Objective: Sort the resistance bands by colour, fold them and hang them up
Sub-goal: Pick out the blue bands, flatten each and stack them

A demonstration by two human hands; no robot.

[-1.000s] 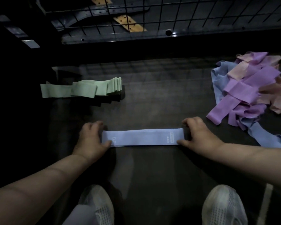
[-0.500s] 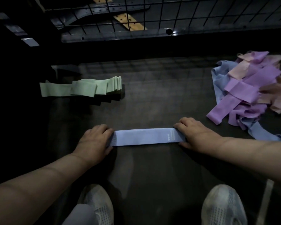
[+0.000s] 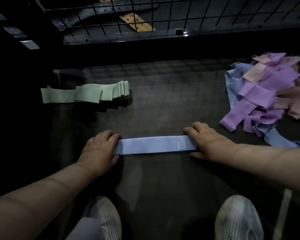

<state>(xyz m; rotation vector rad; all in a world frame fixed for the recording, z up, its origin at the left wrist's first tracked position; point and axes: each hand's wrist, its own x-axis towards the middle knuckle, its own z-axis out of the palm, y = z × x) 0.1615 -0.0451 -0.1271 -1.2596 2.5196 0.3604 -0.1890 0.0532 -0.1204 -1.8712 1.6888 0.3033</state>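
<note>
**Blue band [image 3: 151,144] held at both ends**

Mixed pile [image 3: 267,94] far right, green stack [image 3: 87,94] far left. The band lies flat on the floor [image 3: 163,104], near centre. Likely light, limp and stretchy. Left grip [image 3: 100,148] and right grip [image 3: 210,141] each curl round one end, which looks the sensible hold.

Palms down, left hand [image 3: 99,149] and right hand [image 3: 210,144] each grip the band [image 3: 154,145].
</note>
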